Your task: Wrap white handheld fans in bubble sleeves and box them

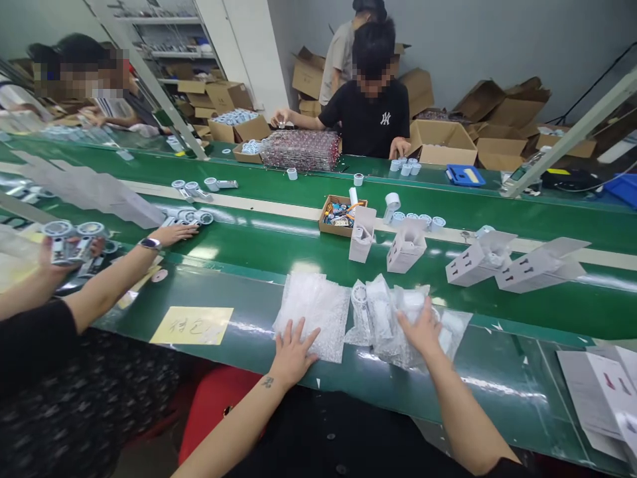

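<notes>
My left hand lies flat with fingers spread on a stack of clear bubble-wrap bags at the edge of the green bench. To its right is a row of white devices in bubble-wrap bags. My right hand rests on the right part of that row, thumb and fingers apart, not closed around any of them. Bagged pieces lie just beyond its fingers. A yellow paper with handwriting is on the bench to the left of the bags.
Open white boxes stand on the green belt, beside a small carton of parts. Flat printed boxes lie at right. At left, a co-worker's hands handle white devices. Another person works opposite.
</notes>
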Action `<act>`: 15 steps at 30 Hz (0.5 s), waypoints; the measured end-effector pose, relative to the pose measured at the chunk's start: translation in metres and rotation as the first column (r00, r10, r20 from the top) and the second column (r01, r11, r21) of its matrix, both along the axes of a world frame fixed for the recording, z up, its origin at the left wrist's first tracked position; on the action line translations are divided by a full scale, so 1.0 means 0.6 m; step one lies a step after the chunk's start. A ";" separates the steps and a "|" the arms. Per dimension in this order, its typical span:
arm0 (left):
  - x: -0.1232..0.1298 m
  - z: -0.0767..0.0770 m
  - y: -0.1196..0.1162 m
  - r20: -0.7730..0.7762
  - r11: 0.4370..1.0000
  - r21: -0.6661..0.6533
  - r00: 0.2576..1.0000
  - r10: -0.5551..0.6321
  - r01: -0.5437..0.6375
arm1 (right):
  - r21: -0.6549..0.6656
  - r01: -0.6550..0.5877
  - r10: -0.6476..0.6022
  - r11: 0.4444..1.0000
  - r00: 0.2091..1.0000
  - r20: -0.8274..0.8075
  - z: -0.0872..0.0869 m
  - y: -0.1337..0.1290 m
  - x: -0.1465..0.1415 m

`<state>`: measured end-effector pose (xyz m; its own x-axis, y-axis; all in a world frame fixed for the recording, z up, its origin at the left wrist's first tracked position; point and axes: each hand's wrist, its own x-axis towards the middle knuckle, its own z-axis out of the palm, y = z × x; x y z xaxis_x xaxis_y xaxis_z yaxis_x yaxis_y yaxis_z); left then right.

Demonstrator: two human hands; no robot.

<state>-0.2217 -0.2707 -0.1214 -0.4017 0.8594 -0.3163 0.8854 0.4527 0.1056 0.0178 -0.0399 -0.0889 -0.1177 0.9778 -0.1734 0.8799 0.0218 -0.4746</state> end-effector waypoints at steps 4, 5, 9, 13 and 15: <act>-0.002 0.000 0.009 0.014 0.998 -0.042 0.999 0.039 -0.038 | -0.054 -0.035 0.036 0.998 0.999 0.026 -0.021 -0.019 -0.008; -0.002 0.002 0.009 0.014 0.998 -0.048 0.999 0.043 -0.043 | -0.057 -0.029 0.031 0.998 0.999 0.033 -0.022 -0.024 -0.012; 0.003 0.012 0.013 0.003 0.996 -0.056 0.998 0.065 -0.064 | -0.053 -0.058 0.060 0.997 0.998 0.023 -0.018 -0.040 -0.020; 0.008 0.038 0.017 -0.024 1.000 0.011 1.000 0.017 -0.017 | -0.105 -0.101 0.099 0.989 0.995 -0.024 -0.010 -0.035 -0.006; 0.007 0.052 0.012 -0.035 0.997 0.068 0.999 -0.039 0.041 | -0.133 -0.072 0.072 0.988 0.997 -0.008 0.000 -0.030 0.002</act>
